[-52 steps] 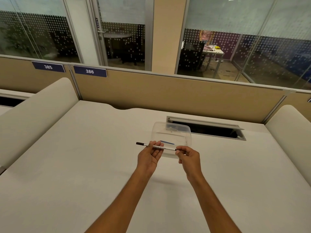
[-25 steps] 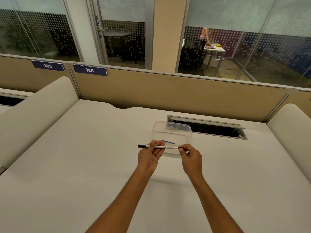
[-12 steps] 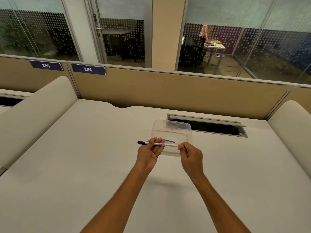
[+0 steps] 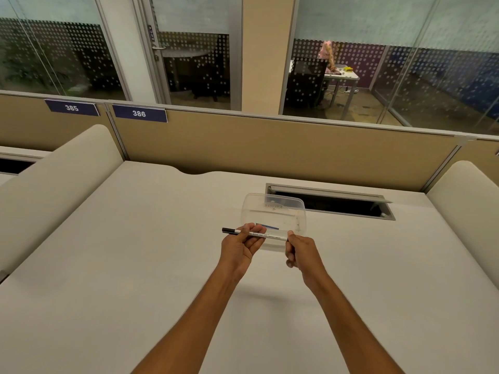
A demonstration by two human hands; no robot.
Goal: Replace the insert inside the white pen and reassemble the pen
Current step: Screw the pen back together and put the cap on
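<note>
Head view: both hands clamp the pen [image 4: 266, 235], left hand [image 4: 241, 247] near its black tip, right hand [image 4: 302, 249] at the rear end. Light, stiff, slick; best gripped by the barrel.

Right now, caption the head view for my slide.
Both hands, left hand and right hand, hold white pen over clear container.

"385" and "386" on blue partition plates [image 4: 71, 107] [image 4: 139, 113] — "PUSH" on the glass door's sign [image 4: 151, 33].
</note>
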